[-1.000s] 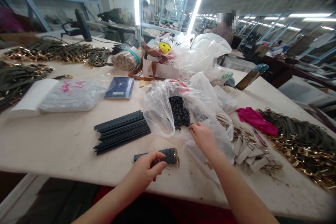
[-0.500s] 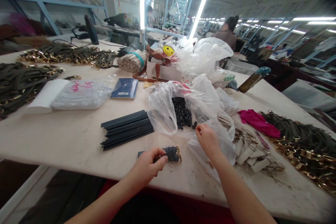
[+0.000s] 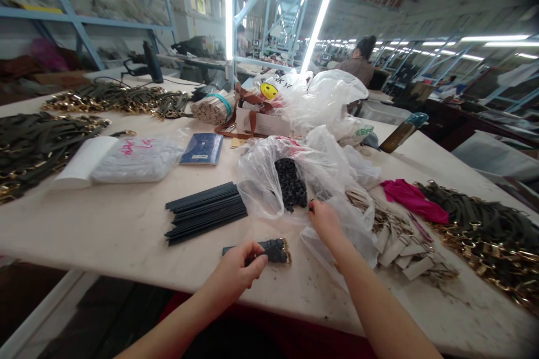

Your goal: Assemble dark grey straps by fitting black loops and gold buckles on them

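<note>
On the tabletop, my left hand pinches a strap; farther right, my right hand pinches a black bit: picking, I guess; lift gently.

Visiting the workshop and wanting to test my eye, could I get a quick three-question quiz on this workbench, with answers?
1. True or false: the blue booklet lies farther from the person than the stack of dark strips.
2. Where are the small black pieces? a) in a cardboard box; b) in a clear plastic bag; c) in a blue tray.
3. Which hand holds a dark strap?

Key: 1. True. 2. b. 3. The left hand.
</note>
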A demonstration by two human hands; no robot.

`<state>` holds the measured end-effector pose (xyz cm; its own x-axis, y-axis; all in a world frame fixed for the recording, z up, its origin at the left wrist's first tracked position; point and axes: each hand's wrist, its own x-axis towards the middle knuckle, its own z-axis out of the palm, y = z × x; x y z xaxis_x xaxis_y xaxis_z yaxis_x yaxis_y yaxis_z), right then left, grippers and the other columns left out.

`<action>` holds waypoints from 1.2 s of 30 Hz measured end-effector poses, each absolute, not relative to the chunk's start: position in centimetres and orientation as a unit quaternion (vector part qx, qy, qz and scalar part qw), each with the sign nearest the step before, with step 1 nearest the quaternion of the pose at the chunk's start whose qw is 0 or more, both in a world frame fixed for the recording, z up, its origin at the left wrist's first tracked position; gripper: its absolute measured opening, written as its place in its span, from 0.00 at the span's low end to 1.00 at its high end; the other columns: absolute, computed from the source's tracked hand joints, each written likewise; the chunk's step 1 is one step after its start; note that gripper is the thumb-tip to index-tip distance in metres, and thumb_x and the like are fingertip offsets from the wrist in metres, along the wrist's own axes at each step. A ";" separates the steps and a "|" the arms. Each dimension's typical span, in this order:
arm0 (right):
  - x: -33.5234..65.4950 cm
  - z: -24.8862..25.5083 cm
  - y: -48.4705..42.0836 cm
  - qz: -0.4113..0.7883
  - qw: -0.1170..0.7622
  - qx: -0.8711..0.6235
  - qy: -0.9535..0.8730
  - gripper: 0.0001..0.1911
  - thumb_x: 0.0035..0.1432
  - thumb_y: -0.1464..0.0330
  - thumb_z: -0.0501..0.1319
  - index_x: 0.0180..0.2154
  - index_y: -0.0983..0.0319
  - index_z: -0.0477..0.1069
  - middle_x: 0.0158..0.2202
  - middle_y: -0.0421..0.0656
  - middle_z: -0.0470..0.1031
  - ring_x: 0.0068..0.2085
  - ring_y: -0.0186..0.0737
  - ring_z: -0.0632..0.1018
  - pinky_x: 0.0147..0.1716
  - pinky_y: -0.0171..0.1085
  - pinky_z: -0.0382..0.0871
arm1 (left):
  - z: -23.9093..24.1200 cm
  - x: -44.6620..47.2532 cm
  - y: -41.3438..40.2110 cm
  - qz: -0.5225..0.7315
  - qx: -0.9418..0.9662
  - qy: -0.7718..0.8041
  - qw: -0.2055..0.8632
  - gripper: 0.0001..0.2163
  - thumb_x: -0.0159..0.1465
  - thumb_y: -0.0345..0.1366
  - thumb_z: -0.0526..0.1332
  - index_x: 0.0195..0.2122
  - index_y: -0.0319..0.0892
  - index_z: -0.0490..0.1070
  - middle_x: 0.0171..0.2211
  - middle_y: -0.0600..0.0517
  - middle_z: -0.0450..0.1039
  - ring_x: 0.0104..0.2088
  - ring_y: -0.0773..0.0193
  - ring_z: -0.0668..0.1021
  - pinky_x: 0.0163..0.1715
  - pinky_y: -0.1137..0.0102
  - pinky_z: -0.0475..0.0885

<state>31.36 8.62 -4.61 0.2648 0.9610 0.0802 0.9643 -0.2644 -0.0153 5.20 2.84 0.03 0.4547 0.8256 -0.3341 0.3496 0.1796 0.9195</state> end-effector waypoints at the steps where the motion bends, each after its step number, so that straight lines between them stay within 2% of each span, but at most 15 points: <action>1: 31.4 -4.6 8.5 -0.027 0.029 -0.798 -0.601 0.10 0.56 0.71 0.55 0.40 0.63 0.70 0.37 0.48 0.75 0.38 0.44 0.75 0.34 0.36 0.62 | 0.1 5.4 2.9 0.198 0.610 0.481 0.598 0.11 0.53 0.43 0.54 0.31 0.40 0.63 0.18 0.60 0.61 0.17 0.71 0.63 0.16 0.76 0.60; 5: 31.5 -4.7 8.7 -0.020 0.019 -0.820 -0.572 0.12 0.57 0.65 0.55 0.39 0.65 0.70 0.35 0.51 0.75 0.37 0.46 0.76 0.32 0.37 0.63 | 0.1 5.9 3.1 0.189 0.620 0.472 0.597 0.11 0.53 0.43 0.54 0.30 0.41 0.63 0.17 0.60 0.61 0.17 0.71 0.63 0.16 0.76 0.59; 9: 31.4 -4.8 9.1 -0.008 0.016 -0.827 -0.561 0.10 0.56 0.66 0.55 0.36 0.63 0.71 0.35 0.50 0.75 0.36 0.45 0.76 0.32 0.37 0.63 | -0.3 5.8 3.4 0.179 0.620 0.477 0.597 0.10 0.54 0.43 0.53 0.30 0.41 0.63 0.18 0.59 0.61 0.17 0.71 0.63 0.16 0.76 0.59; 14: 31.4 -4.9 9.3 0.010 0.031 -0.839 -0.543 0.13 0.57 0.63 0.54 0.38 0.63 0.71 0.37 0.50 0.75 0.38 0.46 0.76 0.33 0.38 0.63 | -1.1 5.6 3.7 0.177 0.616 0.481 0.598 0.10 0.55 0.42 0.53 0.31 0.41 0.62 0.18 0.59 0.61 0.17 0.71 0.64 0.16 0.76 0.60; 19: 31.4 -5.1 10.1 0.043 0.068 -0.862 -0.500 0.17 0.58 0.61 0.51 0.34 0.65 0.73 0.33 0.54 0.76 0.36 0.48 0.76 0.35 0.40 0.64 | -1.0 6.0 3.6 0.164 0.625 0.480 0.593 0.11 0.54 0.43 0.53 0.31 0.40 0.63 0.18 0.59 0.61 0.17 0.71 0.64 0.16 0.77 0.60; 24: 31.6 -4.0 10.0 0.077 0.169 -0.849 -0.495 0.13 0.55 0.64 0.54 0.31 0.64 0.73 0.31 0.52 0.75 0.37 0.48 0.75 0.36 0.40 0.63 | -0.9 5.5 3.4 0.170 0.626 0.468 0.601 0.11 0.55 0.44 0.54 0.30 0.41 0.62 0.18 0.59 0.61 0.17 0.71 0.64 0.16 0.77 0.60; 29: 28.9 -1.7 5.8 0.146 0.310 -0.767 -0.542 0.15 0.57 0.59 0.51 0.35 0.63 0.69 0.31 0.45 0.73 0.33 0.42 0.73 0.33 0.38 0.65 | -0.7 4.9 3.9 0.212 0.633 0.464 0.583 0.11 0.56 0.44 0.54 0.29 0.41 0.64 0.18 0.59 0.60 0.18 0.71 0.64 0.18 0.76 0.60; 32: 25.4 -0.9 2.1 0.270 0.365 -0.697 -0.555 0.16 0.58 0.57 0.49 0.32 0.62 0.67 0.25 0.40 0.71 0.26 0.36 0.72 0.28 0.35 0.66 | -0.1 5.4 4.1 0.251 0.632 0.460 0.570 0.12 0.57 0.44 0.54 0.30 0.40 0.65 0.20 0.58 0.61 0.18 0.71 0.64 0.19 0.76 0.61; 34: 23.4 -0.6 0.3 0.413 0.444 -0.621 -0.496 0.15 0.56 0.57 0.54 0.30 0.62 0.67 0.23 0.39 0.70 0.26 0.35 0.71 0.28 0.34 0.65 | 0.4 5.8 3.9 0.256 0.640 0.453 0.565 0.11 0.57 0.43 0.54 0.30 0.40 0.65 0.20 0.58 0.62 0.19 0.71 0.65 0.19 0.76 0.60; 36: 22.1 -0.4 -0.7 0.488 0.506 -0.571 -0.424 0.13 0.51 0.57 0.60 0.28 0.62 0.67 0.23 0.37 0.69 0.26 0.34 0.70 0.29 0.34 0.64 | 0.7 6.0 3.6 0.237 0.654 0.447 0.562 0.10 0.57 0.42 0.54 0.29 0.40 0.65 0.19 0.58 0.62 0.19 0.71 0.65 0.19 0.76 0.59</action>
<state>22.10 -0.68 -0.40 0.1636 0.9782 -0.1280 -0.0103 -0.1280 -0.9917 6.01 3.63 0.66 0.4875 0.8516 -0.1926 0.3191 0.0316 0.9472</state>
